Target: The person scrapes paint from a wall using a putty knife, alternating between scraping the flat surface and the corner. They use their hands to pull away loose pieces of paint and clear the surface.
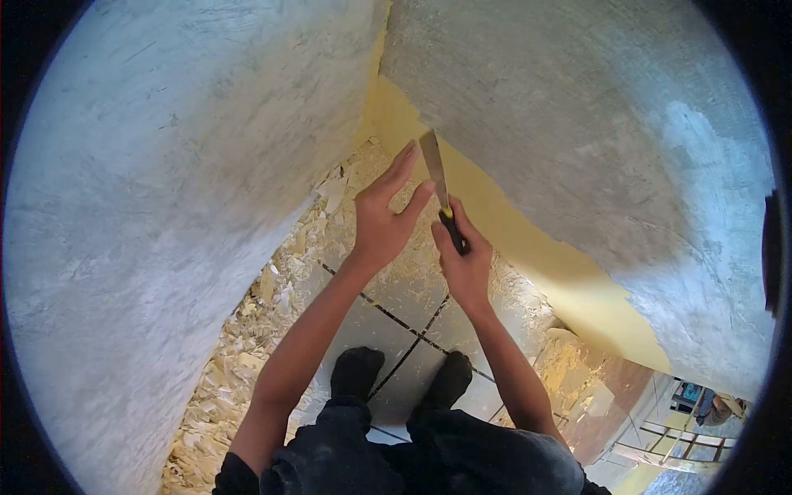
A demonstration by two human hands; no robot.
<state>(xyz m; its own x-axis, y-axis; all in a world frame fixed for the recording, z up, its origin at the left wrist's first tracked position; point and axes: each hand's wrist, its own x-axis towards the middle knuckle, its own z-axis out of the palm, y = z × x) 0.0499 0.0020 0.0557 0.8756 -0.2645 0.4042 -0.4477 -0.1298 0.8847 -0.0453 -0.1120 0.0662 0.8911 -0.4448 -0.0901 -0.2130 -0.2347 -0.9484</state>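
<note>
My right hand (467, 262) is closed around the black and yellow handle of a scraper (435, 161). Its metal blade points up and away from me, with the tip overlapping the lower part of the right wall (528, 124). There a band of yellow paint (470, 194) borders the bare grey plaster. My left hand (385, 216) is just left of the blade, fingers stretched out and thumb apart, with nothing held in it. The fingertips come close to the blade's edge.
Another scraped wall (181, 181) rises on the left and meets the right one in a corner. Peeled paint flakes (216, 404) pile along its foot. My dark-socked feet (359, 371) stand on the tiled floor (396, 318). A ladder-like frame (681, 441) lies at lower right.
</note>
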